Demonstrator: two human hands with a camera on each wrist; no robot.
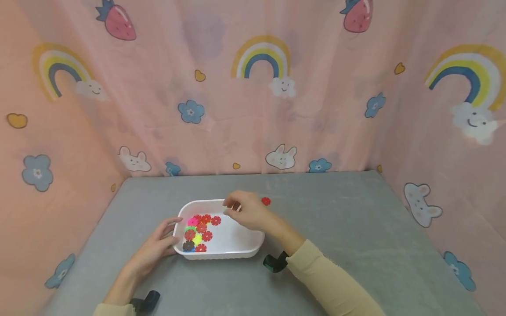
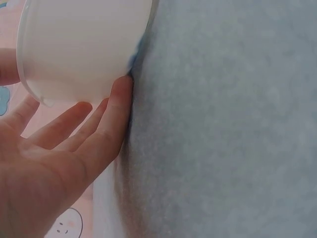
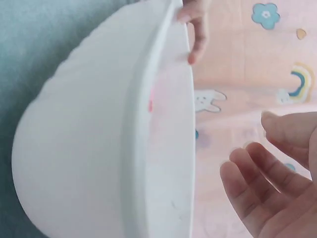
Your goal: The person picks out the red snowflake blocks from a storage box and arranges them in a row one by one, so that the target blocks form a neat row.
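A white plastic tray [image 1: 237, 253] sits on the table with several flower-shaped notched discs [image 1: 201, 227] gathered in its left part, mostly red. My left hand [image 1: 160, 237] holds the tray's left end. In the left wrist view, several fingertips [image 2: 121, 89] press the outer wall and another digit reaches over the rim. Above the tray's right half hovers my right hand [image 1: 249, 210], fingers loosely bent. The right wrist view shows a gap between its thumb and fingertips [image 3: 233, 173], with nothing held there. Behind this hand lies a lone red notched disc [image 1: 265, 201] on the table.
The grey table [image 1: 336, 210] extends around the tray on all sides. A pink patterned curtain [image 1: 237, 131] encloses its back and both sides. Black wrist straps with mounts [image 1: 275, 262] sit on both wrists near the table.
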